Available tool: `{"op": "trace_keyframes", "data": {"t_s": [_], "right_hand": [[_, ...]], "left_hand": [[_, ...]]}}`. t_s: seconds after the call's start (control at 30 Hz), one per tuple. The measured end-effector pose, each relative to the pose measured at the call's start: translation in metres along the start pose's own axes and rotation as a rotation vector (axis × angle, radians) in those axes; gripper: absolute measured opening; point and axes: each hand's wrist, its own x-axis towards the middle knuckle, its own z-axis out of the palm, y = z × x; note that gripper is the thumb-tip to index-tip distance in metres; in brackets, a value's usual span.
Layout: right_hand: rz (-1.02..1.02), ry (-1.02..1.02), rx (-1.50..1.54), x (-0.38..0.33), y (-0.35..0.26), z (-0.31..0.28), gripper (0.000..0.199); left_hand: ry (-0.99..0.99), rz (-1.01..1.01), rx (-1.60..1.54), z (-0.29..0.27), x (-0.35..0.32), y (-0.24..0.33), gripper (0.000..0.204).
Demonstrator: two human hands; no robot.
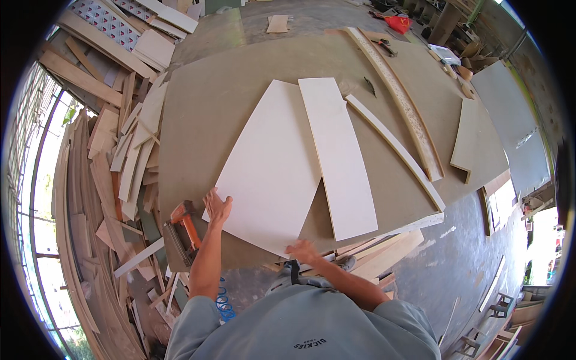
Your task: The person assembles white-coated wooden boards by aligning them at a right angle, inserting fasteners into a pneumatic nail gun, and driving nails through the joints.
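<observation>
A wide white board (270,162) lies at a slant on the brown worktable. My left hand (217,207) touches its left edge near the lower left corner, thumb and fingers apart. Close to the board's nearest corner is my right hand (305,251), its fingers smeared by motion, so I cannot see whether they touch. A narrower white board (339,159) rests to the right, its upper part against the wide one. Beside my left forearm lies an orange and black nail gun (185,227) at the table's left edge.
To the right on the worktable (198,120) are a thin white strip (396,153), a long channel-shaped piece (399,99) and an L-edged panel (465,138). Pliers (386,47) lie farther back. Scrap wood (120,174) piles up at left. A blue coiled hose (224,300) hangs below.
</observation>
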Motion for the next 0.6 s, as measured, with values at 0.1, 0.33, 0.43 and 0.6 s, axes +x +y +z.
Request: {"op": "trace_keyframes", "data": {"t_s": [0.1,0.33,0.43,0.6], "right_hand": [[-0.24,0.595,-0.332,0.017,0.016,-0.061,0.063],[0.225,0.778,-0.351,0.032,-0.01,-0.18,0.146],[0.286,0.695,-0.345,0.035,-0.02,-0.189,0.158],[0.372,0.64,-0.353,0.04,-0.032,-0.2,0.161]], "left_hand": [[0.387,0.015,0.001,0.027,-0.027,-0.007,0.063],[0.241,-0.092,-0.241,0.057,-0.186,0.091,0.048],[-0.125,-0.201,-0.697,0.064,-0.203,0.093,0.044],[-0.652,-0.238,-0.983,0.058,-0.193,0.108,0.045]]}}
